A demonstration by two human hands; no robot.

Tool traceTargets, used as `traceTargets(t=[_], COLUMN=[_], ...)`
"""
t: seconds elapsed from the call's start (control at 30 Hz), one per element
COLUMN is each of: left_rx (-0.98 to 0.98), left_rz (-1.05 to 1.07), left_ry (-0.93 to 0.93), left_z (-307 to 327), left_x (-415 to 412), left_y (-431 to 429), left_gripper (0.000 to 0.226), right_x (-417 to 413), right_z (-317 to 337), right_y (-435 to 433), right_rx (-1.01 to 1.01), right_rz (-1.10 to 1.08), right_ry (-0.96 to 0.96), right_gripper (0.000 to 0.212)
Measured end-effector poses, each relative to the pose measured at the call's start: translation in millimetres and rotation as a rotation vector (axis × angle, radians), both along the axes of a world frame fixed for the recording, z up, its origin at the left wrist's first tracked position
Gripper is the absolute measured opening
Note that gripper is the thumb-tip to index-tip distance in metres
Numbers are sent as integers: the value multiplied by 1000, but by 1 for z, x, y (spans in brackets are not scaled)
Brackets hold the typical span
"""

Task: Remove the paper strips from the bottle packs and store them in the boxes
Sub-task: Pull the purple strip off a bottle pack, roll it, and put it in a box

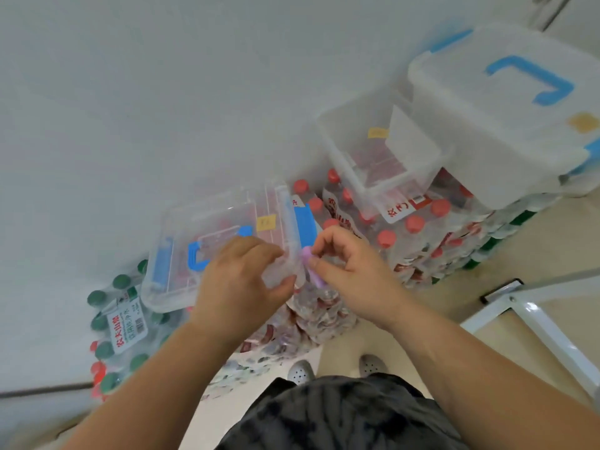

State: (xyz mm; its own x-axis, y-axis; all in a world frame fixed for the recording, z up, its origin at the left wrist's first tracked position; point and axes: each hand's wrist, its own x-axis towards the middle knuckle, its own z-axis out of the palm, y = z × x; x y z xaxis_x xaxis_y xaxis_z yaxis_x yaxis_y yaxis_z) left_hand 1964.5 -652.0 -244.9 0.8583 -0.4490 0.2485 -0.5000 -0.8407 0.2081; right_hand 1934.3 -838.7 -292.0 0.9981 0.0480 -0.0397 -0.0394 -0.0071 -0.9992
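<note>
roughly, purple strip [312, 271] along box [224, 209] end

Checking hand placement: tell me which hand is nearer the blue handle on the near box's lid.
Left. The left hand grips the box beside the blue handle; the right hand is beyond the box's end, pinching a purple piece.

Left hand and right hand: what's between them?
Head view: the corner of the clear box, held by the left hand, and a purple item the right hand pinches.
</note>
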Motion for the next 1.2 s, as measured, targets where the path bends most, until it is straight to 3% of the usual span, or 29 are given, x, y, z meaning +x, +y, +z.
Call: traceTargets(t=[0.27, 0.57, 1.07, 1.2], left_rx=[56, 7, 18, -67], left_rz=[298, 252, 205, 223], left_ry=[83, 212, 263, 256], left_z=[3, 12, 16, 27], left_x=[3, 1, 2, 2], left_y=[-22, -15, -3, -2], left_gripper=[27, 25, 23, 22], right_x=[10, 19, 37, 39], right_z=[-14, -13, -15, -20], right_y=[9, 21, 27, 29], right_rx=[222, 534, 225, 181], right_rz=[36, -105, -94, -101], right_ry=[71, 173, 97, 89], right_gripper=[17, 13, 16, 19])
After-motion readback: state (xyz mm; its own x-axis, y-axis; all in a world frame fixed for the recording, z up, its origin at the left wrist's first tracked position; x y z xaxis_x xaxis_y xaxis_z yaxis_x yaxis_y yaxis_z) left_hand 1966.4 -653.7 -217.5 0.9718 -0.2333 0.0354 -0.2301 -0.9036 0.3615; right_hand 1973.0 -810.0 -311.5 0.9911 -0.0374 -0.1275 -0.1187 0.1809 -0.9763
